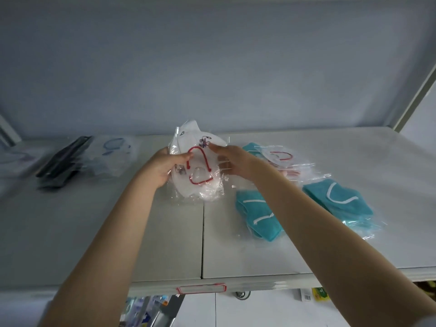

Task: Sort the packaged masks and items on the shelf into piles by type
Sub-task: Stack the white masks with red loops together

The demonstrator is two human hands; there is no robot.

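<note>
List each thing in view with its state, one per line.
Held mask: bagged, raised in both hands.
Left hand: grips its left side.
Right hand: pinches its right edge.
Second white mask: bagged, lying on shelf.
Near teal mask: bagged, lying flat.
Right teal mask: bagged, lying flat.
Far teal mask: partly under second white mask.
Black packs: piled at left, blurred.
Clear pack: lying beside black packs.

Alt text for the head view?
A bagged white mask with red straps is held over a white shelf: the left hand grips its left edge, the right hand is at its right edge. Teal masks lie to the right, black packets to the left.
</note>
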